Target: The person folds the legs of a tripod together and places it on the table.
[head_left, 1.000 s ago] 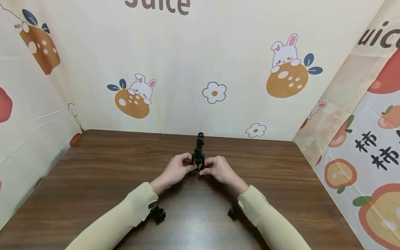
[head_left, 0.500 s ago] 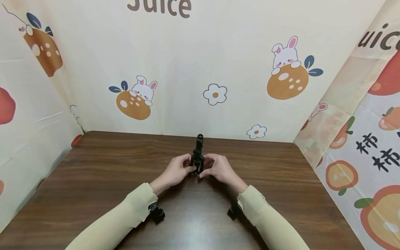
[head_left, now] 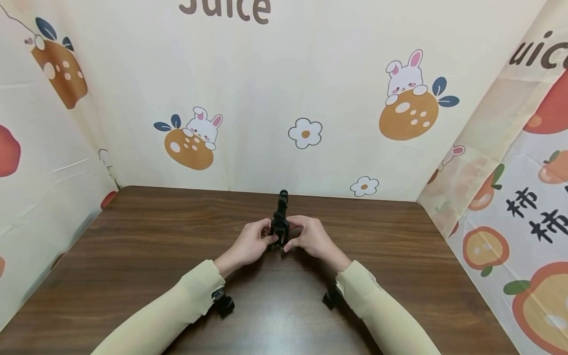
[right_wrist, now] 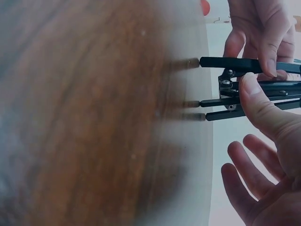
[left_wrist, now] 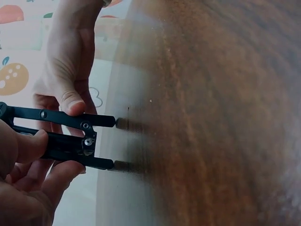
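A black tripod (head_left: 280, 218) contrasted with a brown, wood-grained tabletop (head_left: 146, 231) and pale yellow sleeves (head_left: 177, 296). The cream backdrop (head_left: 257, 88) bore white rabbits (head_left: 404, 81) with pink ears (head_left: 415, 59), orange-brown fruits (head_left: 409, 118) with blue leaves (head_left: 448, 101), and white flowers (head_left: 305, 133) with orange centres (head_left: 364, 187).

the brown word "Juice" (head_left: 228, 7) on the back cloth (head_left: 257, 74), tops of its letters cut off; "uic" and a clipped letter (likewise brown) on the right-hand cloth (head_left: 516, 162), below them black 柿 (head_left: 521, 201) twice, beside an unreadable fragment (head_left: 566, 189)
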`<state>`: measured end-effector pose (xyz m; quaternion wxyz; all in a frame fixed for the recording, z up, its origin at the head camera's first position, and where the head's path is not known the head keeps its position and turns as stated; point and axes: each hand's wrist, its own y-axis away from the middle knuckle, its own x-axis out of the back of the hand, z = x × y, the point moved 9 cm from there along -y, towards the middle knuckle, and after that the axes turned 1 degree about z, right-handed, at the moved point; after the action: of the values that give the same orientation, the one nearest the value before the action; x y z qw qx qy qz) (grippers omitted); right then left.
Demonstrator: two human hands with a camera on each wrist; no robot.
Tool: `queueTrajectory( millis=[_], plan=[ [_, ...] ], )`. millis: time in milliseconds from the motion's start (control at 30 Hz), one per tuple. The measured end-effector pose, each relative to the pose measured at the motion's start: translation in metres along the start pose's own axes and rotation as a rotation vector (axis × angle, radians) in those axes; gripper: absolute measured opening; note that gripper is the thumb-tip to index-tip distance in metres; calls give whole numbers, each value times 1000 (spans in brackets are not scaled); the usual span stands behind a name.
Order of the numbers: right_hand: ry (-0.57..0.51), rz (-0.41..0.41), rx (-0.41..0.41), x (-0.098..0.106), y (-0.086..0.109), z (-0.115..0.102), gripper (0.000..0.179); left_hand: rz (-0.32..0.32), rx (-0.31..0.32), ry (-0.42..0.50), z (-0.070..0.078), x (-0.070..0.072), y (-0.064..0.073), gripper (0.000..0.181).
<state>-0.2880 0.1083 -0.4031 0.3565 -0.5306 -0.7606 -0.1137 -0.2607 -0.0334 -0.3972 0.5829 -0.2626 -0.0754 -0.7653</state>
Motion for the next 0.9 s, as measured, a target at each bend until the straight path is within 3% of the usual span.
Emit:
queueTrajectory(
  millis=[333, 600, 767, 900],
  plan=[
    [17, -46, 87, -5, -2, -4, 59, -23, -16, 5, 0, -4, 1, 7],
    [-25, -114, 2, -12, 1, -2, 53, -53, 8, 56, -4, -2, -2, 8],
    [-49, -141, -21, -13, 2, -1, 51, -69, 35, 100, -8, 0, -4, 8],
    [-52, -145, -15, -13, 3, -2, 39, -59, 28, 120, -11, 4, -6, 10]
  ],
)
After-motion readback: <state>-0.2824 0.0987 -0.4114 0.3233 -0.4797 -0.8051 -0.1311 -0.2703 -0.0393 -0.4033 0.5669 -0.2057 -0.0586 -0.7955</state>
